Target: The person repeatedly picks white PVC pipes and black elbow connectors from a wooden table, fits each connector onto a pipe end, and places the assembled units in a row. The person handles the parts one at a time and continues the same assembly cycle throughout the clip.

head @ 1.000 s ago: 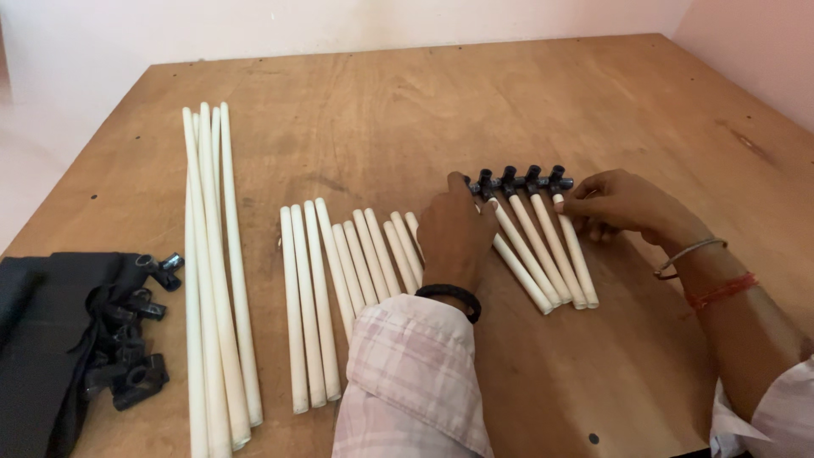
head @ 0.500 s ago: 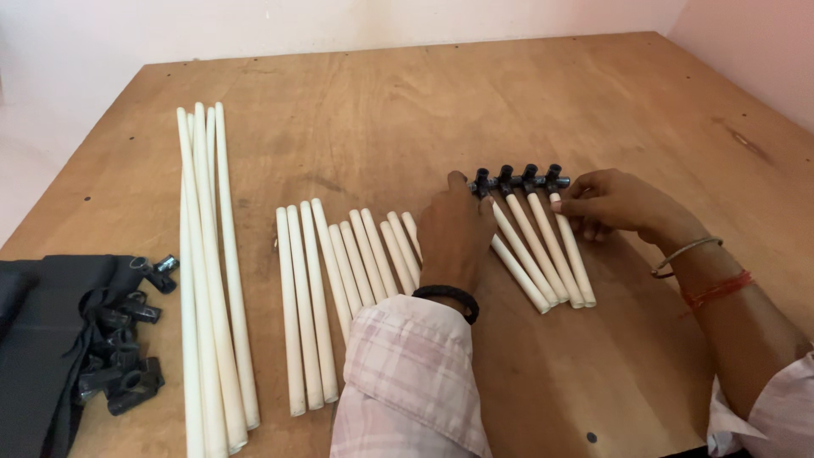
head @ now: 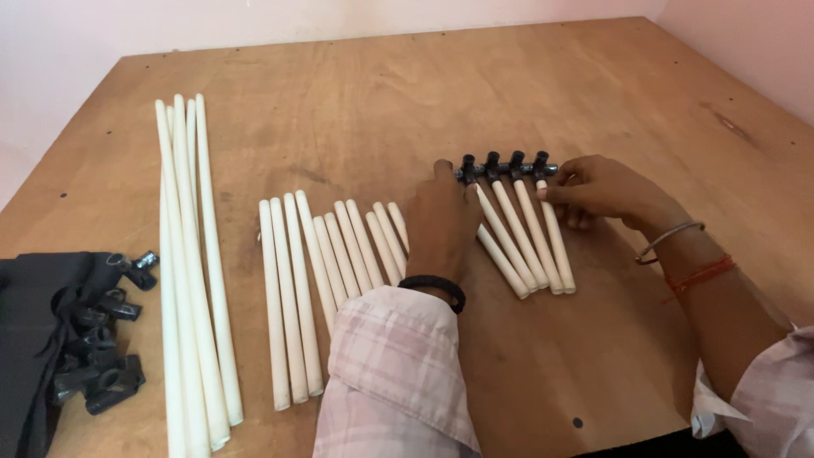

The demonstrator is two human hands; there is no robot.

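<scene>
Fingers of my right hand are pinching the outermost white pipe just below its black connector, closed on it. My left hand is lying flat, fingers together, pressing the near end of the black connector row and the short pipe beside it against the wooden surface.

The four pipes are fanning out from the row and lying on the surface between my hands. I am judging that a hard push from the right could be skewing the row or popping a pipe out of its socket, since only my left palm is steadying it.

Further left, loose medium pipes are lying side by side, then long pipes, then spare black fittings resting on a black bag at the edge. No packages, labels or signs are showing anywhere.
</scene>
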